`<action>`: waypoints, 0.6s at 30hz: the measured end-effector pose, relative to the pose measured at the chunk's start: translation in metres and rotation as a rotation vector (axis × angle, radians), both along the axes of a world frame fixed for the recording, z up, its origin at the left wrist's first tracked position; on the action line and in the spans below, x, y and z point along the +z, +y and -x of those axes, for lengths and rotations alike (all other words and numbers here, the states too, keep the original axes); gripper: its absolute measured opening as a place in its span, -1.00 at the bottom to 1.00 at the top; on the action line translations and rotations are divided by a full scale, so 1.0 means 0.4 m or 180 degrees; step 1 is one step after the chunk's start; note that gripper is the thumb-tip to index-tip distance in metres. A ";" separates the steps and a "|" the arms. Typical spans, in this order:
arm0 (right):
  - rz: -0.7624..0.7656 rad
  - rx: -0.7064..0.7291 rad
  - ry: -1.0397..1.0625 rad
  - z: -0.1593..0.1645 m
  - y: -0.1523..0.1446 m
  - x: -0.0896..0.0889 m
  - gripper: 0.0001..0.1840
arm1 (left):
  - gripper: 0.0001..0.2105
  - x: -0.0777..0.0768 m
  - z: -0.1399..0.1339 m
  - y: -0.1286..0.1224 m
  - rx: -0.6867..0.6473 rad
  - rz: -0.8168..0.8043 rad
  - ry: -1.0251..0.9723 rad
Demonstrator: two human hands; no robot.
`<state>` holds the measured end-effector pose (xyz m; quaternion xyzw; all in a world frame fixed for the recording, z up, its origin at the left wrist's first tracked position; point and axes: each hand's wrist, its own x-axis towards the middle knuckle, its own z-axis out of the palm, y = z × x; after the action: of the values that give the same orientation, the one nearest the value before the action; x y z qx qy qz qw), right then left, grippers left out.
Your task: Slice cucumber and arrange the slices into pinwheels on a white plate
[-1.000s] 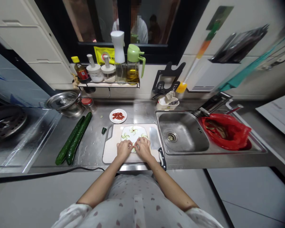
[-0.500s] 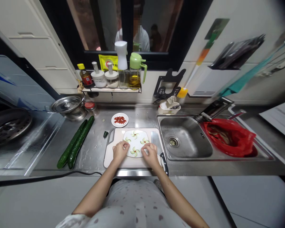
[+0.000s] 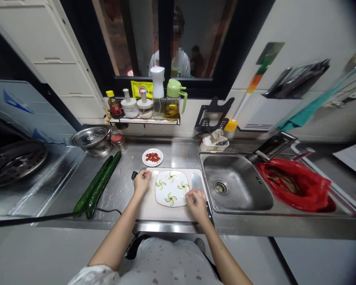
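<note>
On the pale cutting board (image 3: 148, 211) lies a white square plate (image 3: 163, 198) with several pinwheels of thin cucumber slices (image 3: 170, 199), a red bit at their centres. My left hand (image 3: 141, 183) is over the board's upper left corner, thumb and fingertips pinched together. It is apart from the plate and close to a small dark-green cucumber end (image 3: 134, 175). My right hand (image 3: 198, 204) hovers at the plate's right edge with curled, pinched fingers. What either pinch holds, if anything, is too small to see. A small white dish (image 3: 152, 157) of chopped red pieces sits behind the board.
A knife (image 3: 210, 213) lies along the board's right side, partly under my right hand. Two whole cucumbers (image 3: 99, 188) rest at left, before a lidded steel pot (image 3: 91, 140). At right are the sink (image 3: 235, 174) and a red plastic bag (image 3: 296, 186). Condiment bottles stand on a rack (image 3: 145, 120).
My left hand has moved from the plate's left edge leftward and away from me. My right hand has shifted slightly outward from the plate. The view has tilted a little.
</note>
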<state>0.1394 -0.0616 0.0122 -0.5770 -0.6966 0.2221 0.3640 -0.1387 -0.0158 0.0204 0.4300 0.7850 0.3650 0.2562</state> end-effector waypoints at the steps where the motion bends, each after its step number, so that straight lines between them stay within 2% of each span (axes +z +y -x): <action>1: 0.0003 0.0002 0.0004 0.001 0.000 0.000 -0.80 | -0.77 -0.003 -0.003 0.016 0.0088 -0.0012 -0.0031; 6: 0.0004 0.0005 0.0044 0.006 -0.002 0.009 -0.79 | -0.78 -0.014 -0.031 0.099 0.0249 0.0149 -0.0001; 12: -0.0018 -0.0027 0.0066 -0.008 -0.007 0.020 -0.77 | -0.78 -0.019 -0.018 0.190 0.0228 0.0607 0.0590; 18: -0.0012 -0.0102 0.0076 -0.021 -0.017 0.016 -0.79 | -0.73 -0.016 -0.009 0.249 -0.0238 0.0683 0.1227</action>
<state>0.1478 -0.0683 0.0184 -0.5848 -0.6833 0.2218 0.3768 -0.1353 0.0836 0.0139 0.4908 0.8373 0.1807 0.1591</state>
